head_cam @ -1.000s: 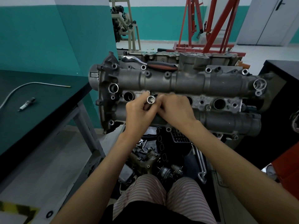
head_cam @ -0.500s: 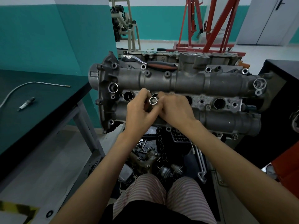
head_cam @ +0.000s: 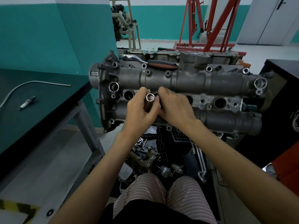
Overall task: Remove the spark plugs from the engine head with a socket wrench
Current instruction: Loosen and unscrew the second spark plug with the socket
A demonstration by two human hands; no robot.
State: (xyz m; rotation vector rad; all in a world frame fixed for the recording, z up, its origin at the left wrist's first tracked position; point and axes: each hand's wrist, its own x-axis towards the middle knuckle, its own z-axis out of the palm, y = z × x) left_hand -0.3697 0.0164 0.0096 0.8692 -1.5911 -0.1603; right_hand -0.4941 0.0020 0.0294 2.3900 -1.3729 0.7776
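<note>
Grey cast metal fills the middle of the frame: the engine head [head_cam: 186,81] lies lengthwise from centre left to right, with a row of round plug wells along its middle band. Both hands meet just in front of that band, left of centre. The left hand [head_cam: 139,112] has its fingers and thumb curled round a bright tubular socket [head_cam: 150,97], whose open end faces the camera with something pale inside. The right hand [head_cam: 174,109] sits just beside it, touching the left hand, its fingers curled toward the socket; whether they grasp anything cannot be told, as the fingertips are hidden. An open well [head_cam: 128,95] shows just left of the hands, and another [head_cam: 220,102] further right.

On the upper edge of the head rests a ratchet wrench [head_cam: 145,61] with a black and red handle, well apart from both hands. At centre left, a dark green table [head_cam: 48,101] carries one loose spark plug [head_cam: 27,102] and a thin bent tube [head_cam: 32,84]. A red frame hoist [head_cam: 210,23] stands at upper right. Loose engine parts [head_cam: 145,157] lie on the floor below the hands, above striped trousers at the bottom.
</note>
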